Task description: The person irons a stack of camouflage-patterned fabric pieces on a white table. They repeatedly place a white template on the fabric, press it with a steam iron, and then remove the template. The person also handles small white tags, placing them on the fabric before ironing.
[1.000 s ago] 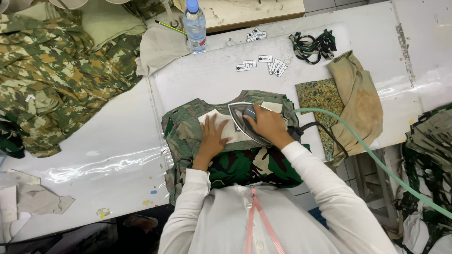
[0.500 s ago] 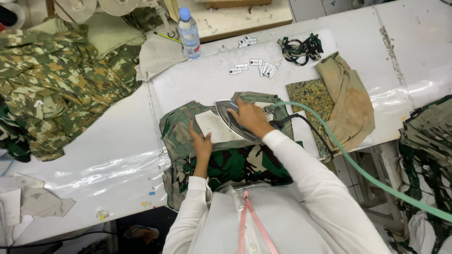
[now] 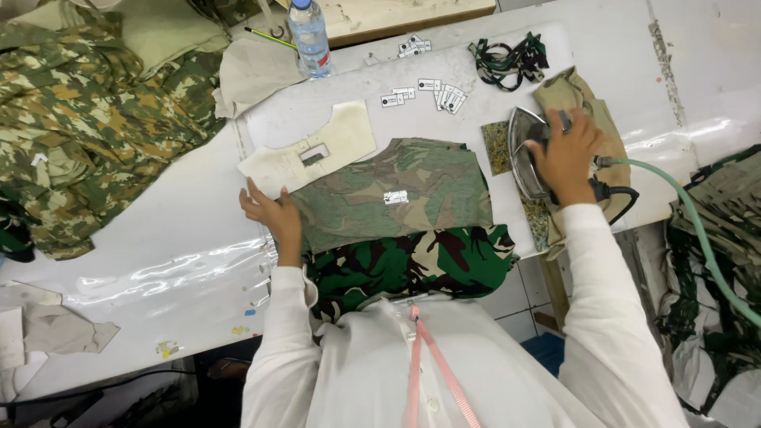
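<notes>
A camouflage cloth piece (image 3: 396, 202) lies flat on the white ironing table (image 3: 158, 238), its paler inner side up, with a small white label (image 3: 395, 196) on it. My left hand (image 3: 273, 212) rests on the cloth's left edge, fingers spread. A cream cardboard template (image 3: 317, 150) lies just beyond it. My right hand (image 3: 567, 154) grips the handle of a steam iron (image 3: 527, 150), which stands off the cloth at the right, on a tan pad (image 3: 587, 119). A green hose (image 3: 697, 230) runs from the iron to the right.
A water bottle (image 3: 307, 36) stands at the table's far edge. Small white tags (image 3: 432, 91) and dark cord loops (image 3: 507, 59) lie beyond the cloth. A heap of camouflage garments (image 3: 87, 119) fills the left. More garments (image 3: 713, 238) hang at the right.
My right hand has carried the iron off the cloth to the pad at the right. The cream template now lies beyond the cloth, and my left hand has shifted to the cloth's left edge.
</notes>
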